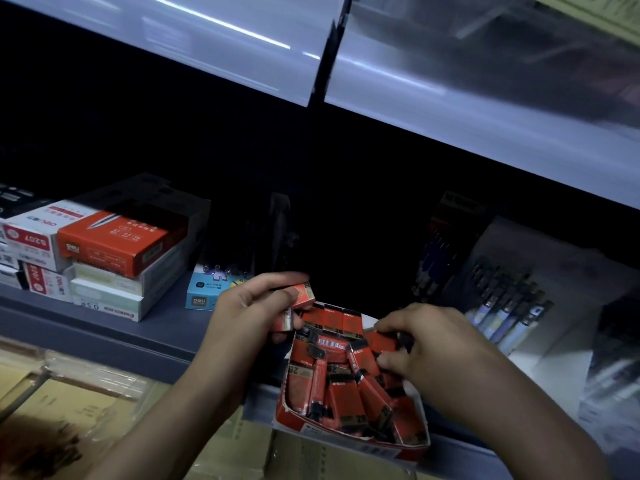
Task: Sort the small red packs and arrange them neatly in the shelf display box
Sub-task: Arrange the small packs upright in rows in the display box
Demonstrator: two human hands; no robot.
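**Small red cardboard packs [346,386] jumbled in their box**

The packs, marked 2B, lie at all angles in the open red cardboard display box [349,432], which sits at the front edge of the grey shelf [104,327]. The left hand [249,306], just beyond the box's far-left corner, is clamped on a small bundle of packs. The right hand [433,344] reaches into the box's right side, thumb and fingertips pinching one pack.

Best handled, I judge, by lifting one pack at a time, turning each to the same face, and squaring it against the bundle before refilling in rows from the back.

How many packs the left hand holds is unclear. The right hand covers part of the box. The shelf's depth is dark, and blur smears most print.
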